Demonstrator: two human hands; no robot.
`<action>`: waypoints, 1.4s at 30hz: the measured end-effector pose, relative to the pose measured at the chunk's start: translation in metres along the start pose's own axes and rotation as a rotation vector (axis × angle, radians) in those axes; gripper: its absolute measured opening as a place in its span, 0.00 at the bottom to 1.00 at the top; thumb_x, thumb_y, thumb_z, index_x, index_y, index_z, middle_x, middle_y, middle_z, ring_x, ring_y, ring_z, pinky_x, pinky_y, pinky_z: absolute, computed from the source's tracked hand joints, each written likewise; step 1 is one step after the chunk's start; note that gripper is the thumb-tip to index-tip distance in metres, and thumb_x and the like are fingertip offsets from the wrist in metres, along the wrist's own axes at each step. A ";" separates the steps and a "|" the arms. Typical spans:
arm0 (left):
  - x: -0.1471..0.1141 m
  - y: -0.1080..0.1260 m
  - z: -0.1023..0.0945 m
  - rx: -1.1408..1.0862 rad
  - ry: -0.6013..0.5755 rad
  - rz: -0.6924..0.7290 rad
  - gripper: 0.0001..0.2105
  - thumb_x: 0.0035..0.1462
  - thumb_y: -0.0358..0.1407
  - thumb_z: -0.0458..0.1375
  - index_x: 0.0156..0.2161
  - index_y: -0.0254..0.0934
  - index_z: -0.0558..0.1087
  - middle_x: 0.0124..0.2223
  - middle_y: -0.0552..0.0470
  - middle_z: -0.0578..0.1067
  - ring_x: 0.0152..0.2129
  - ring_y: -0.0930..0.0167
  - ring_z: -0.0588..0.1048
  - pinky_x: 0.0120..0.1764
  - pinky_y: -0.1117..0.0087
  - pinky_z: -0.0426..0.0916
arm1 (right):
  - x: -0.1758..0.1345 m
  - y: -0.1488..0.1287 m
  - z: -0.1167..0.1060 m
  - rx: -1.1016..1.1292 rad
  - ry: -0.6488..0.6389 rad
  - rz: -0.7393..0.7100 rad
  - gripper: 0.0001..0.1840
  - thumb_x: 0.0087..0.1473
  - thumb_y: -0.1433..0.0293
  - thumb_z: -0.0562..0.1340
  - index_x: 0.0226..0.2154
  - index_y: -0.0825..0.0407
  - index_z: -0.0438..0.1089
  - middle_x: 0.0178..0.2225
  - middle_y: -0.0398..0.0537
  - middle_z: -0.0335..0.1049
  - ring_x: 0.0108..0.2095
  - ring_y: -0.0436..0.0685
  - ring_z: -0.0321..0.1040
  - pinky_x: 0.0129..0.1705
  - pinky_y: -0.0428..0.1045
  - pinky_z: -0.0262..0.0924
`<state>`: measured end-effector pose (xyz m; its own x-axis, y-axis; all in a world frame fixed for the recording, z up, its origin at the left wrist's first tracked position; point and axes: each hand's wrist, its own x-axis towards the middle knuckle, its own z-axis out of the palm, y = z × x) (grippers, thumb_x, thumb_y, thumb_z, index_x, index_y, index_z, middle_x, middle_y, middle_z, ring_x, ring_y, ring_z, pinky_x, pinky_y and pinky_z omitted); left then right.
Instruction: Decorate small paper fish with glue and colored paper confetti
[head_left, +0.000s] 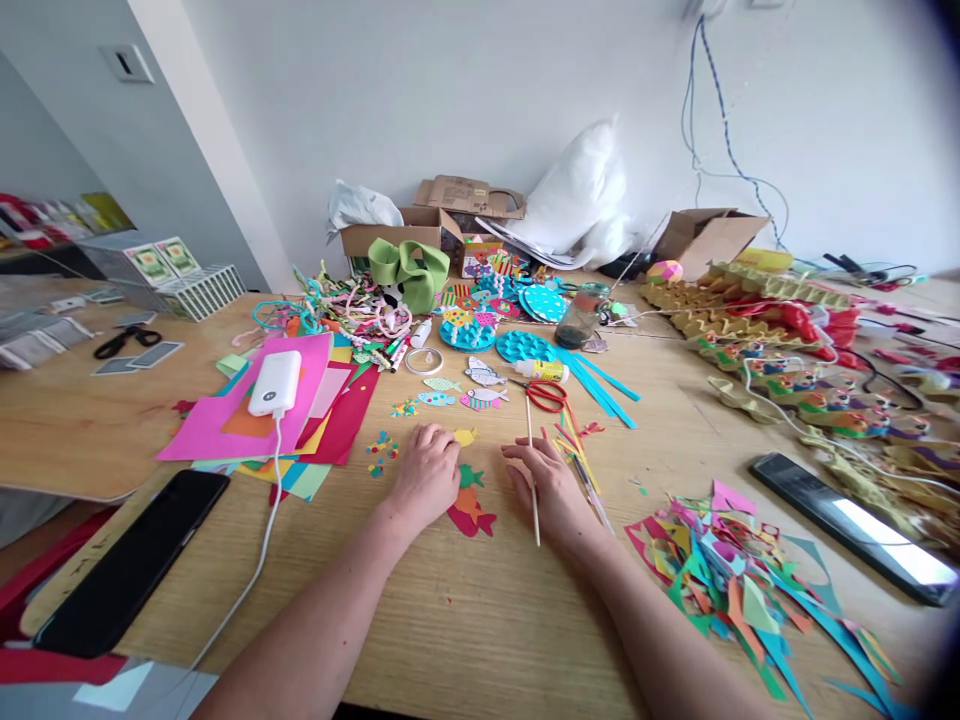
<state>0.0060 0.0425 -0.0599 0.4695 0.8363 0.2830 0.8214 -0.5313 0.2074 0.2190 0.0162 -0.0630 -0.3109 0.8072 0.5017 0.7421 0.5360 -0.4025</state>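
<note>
My left hand (pixel 427 470) rests on the table with its fingers bent and close together. Its fingertips are at the left edge of a small yellow paper fish (pixel 466 437). In my right hand (pixel 551 485) a thin wooden stick (pixel 528 425) sits between the fingers, roughly upright in view. Between the hands lie a green paper fish (pixel 471 476), an orange one (pixel 468 502) and a red one (pixel 476 522), partly overlapping. Decorated paper fish (pixel 484 399) lie beyond, beside red-handled scissors (pixel 547 396) and a glue bottle (pixel 545 370). Paper dots (pixel 382 452) are left of my left hand.
Coloured paper sheets (pixel 225 420) carry a white power bank (pixel 276 382) with a cable. Phones lie at left (pixel 135 560) and right (pixel 847 520). Paper scraps (pixel 720 565) are piled at right. A glass jar (pixel 581 315), blue strips (pixel 600 385) and egg cartons (pixel 705 320) stand further back.
</note>
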 end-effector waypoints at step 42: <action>0.005 -0.019 0.001 -0.278 0.050 0.094 0.20 0.51 0.15 0.53 0.31 0.41 0.81 0.35 0.51 0.78 0.42 0.67 0.71 0.46 0.65 0.71 | 0.000 -0.017 -0.007 0.191 -0.120 -0.104 0.09 0.60 0.73 0.57 0.41 0.51 0.72 0.37 0.54 0.72 0.44 0.60 0.70 0.44 0.56 0.68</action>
<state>-0.0074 0.0569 -0.0631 0.5171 0.7779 0.3570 0.6518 -0.6282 0.4249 0.2107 0.0054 -0.0514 -0.4563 0.7628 0.4582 0.5803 0.6454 -0.4967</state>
